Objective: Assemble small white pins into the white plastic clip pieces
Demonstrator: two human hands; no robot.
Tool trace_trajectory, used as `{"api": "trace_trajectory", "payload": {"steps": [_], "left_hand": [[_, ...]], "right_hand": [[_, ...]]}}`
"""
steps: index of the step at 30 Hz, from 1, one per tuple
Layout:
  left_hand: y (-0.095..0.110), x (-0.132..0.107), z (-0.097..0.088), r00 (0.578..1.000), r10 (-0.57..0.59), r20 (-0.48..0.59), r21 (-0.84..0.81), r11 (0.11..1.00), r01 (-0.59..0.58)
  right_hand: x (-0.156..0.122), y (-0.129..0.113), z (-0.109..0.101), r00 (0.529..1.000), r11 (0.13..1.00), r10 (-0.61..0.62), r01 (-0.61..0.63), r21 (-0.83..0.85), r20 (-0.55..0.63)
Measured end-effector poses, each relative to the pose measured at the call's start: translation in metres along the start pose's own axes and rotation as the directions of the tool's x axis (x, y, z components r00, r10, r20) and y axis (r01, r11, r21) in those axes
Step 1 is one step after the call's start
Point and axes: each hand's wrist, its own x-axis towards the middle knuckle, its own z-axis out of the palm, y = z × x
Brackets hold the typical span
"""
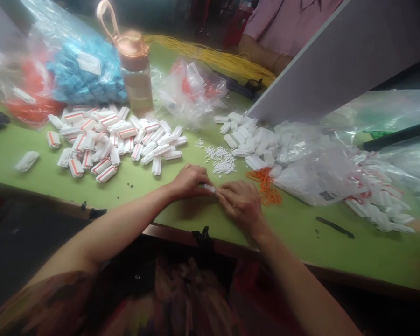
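Note:
Between my two hands, just above the green table, is a small white plastic housing (209, 187). My left hand (191, 181) is closed around its left end, thumb and fingers pressed together. The fingertips of my right hand (241, 201) pinch at its right end; whether a smaller part sits between them is hidden. Beyond my hands lies a patch of tiny white pegs (221, 159). Orange plastic strips (265, 185) lie right of my right hand. On the left, white housings with orange strips (107, 174) form a heap, and plain white housings (255, 162) are piled on the right.
A water bottle (137, 77) stands behind the left heap, beside a bag of blue parts (87, 74). A clear plastic bag (311, 177) covers part of the right pile. A dark flat strip (335, 227) lies right. A grey panel (311, 60) separates off another person's arm (262, 53).

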Motion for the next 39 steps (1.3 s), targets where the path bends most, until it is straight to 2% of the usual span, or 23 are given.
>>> {"api": "trace_trajectory", "payload": {"steps": [3,6,8,12,15,20,23,28,34,39], "left_hand": [[0.001,0.0,-0.001,1.0,-0.009,0.015,-0.001,1.0,0.009],[0.001,0.001,-0.002,0.999,-0.023,0.032,-0.01,1.0,0.023],[0.001,0.001,-0.002,0.999,-0.022,0.033,-0.014,1.0,0.023],[-0.001,0.0,-0.002,1.0,-0.004,0.025,0.0,1.0,0.004],[-0.003,0.0,-0.001,1.0,0.008,0.018,0.008,1.0,-0.008],[-0.004,0.002,0.001,1.0,0.003,-0.017,-0.032,0.999,-0.003],[-0.001,0.002,0.0,1.0,-0.018,-0.015,-0.034,0.999,0.018],[0.002,0.002,-0.002,0.999,-0.048,0.005,-0.018,0.999,0.048],[0.002,0.002,-0.001,0.999,-0.043,-0.005,-0.018,0.999,0.043],[0.002,0.002,-0.001,0.999,-0.043,-0.008,-0.006,0.999,0.043]], "right_hand": [[-0.004,0.007,0.004,0.998,0.994,0.055,-0.057,0.097,0.02],[-0.003,0.019,0.013,0.982,0.958,0.188,-0.182,0.222,-0.007],[0.001,0.027,0.019,0.973,0.95,0.23,-0.219,0.223,-0.024],[0.015,0.036,0.027,0.984,0.976,0.176,-0.172,0.13,-0.015],[0.023,0.039,0.029,0.988,0.981,0.155,-0.154,0.119,0.0],[0.022,0.036,0.024,0.971,0.919,0.237,-0.235,0.318,0.033],[0.016,0.031,0.018,0.969,0.878,0.232,-0.246,0.41,0.085],[0.011,0.023,0.015,0.977,0.93,0.163,-0.198,0.31,0.136],[0.015,0.015,0.012,0.993,0.992,0.089,-0.095,0.083,0.074],[0.017,0.005,0.006,0.998,0.999,0.05,-0.05,-0.003,0.023]]}}
